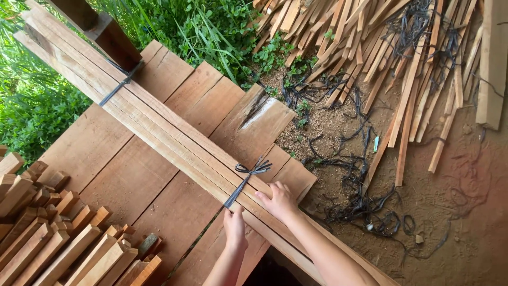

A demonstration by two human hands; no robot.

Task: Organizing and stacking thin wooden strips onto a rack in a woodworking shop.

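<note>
Pale wooden slats, bundled together (pixel 159 124), lie diagonally across a worktop of broad reddish planks (pixel 121 175), bound by two dark straps: a far one (pixel 120 85) and a near one knotted in a bow (pixel 253 169). The left hand (pixel 234 226) is closed around the loose tail of the near strap at the bundle's near edge, while the right hand (pixel 279 201) lies flat with fingers spread on top of the slats just beside the knot. As I judge it, a hard tug on the tail could pull the bow loose or snap the thin strap, and the slats would then fan apart; the near end also overhangs the worktop edge, so a slip of the pressing hand could let the bundle tip or slide toward the ground. Splinters along the raw edges are another likely hazard for bare fingers. At lower left a stack of short wood offcuts (pixel 58 233) crowds the worktop; to the right, loose slats (pixel 381 58) and tangled black strapping (pixel 360 190) litter the sawdust-covered ground, where feet could catch. Green plants (pixel 211 26) grow beyond.
</note>
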